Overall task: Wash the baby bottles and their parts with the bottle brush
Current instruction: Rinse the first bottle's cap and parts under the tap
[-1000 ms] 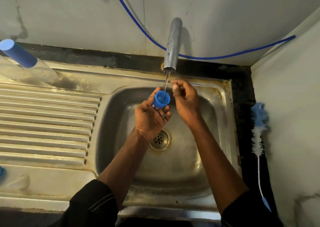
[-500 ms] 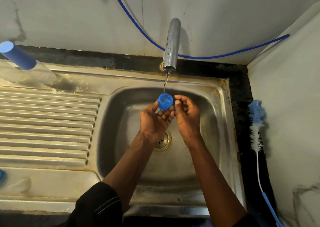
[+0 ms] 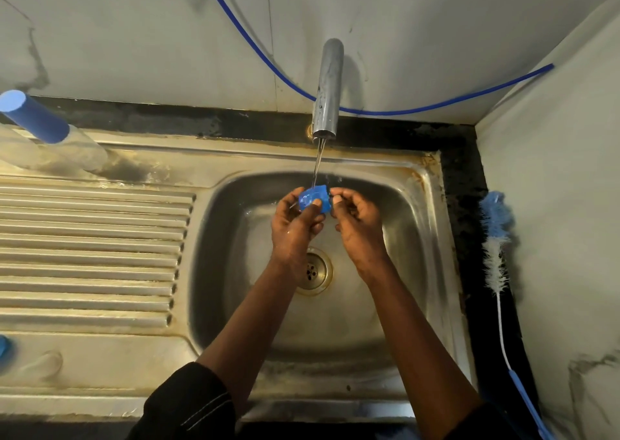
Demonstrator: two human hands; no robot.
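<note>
The cap (image 3: 313,199) is held in the left grip (image 3: 295,224), and the right grip (image 3: 360,224), just to its right, seems to pinch its right side. Both grips hang over the sink (image 3: 416,271), with the drain (image 3: 315,270) below them, nearer the person. The tap (image 3: 327,87) stands behind and above the grips, its water falling onto the cap. Well left of the left grip lies the draining board (image 3: 90,248), with a bottle (image 3: 50,137) at its back corner. Well right of the right grip the brush (image 3: 496,261) lies on the worktop (image 3: 466,204), along the side wall. A hose (image 3: 402,112) crosses the wall behind the tap.
</note>
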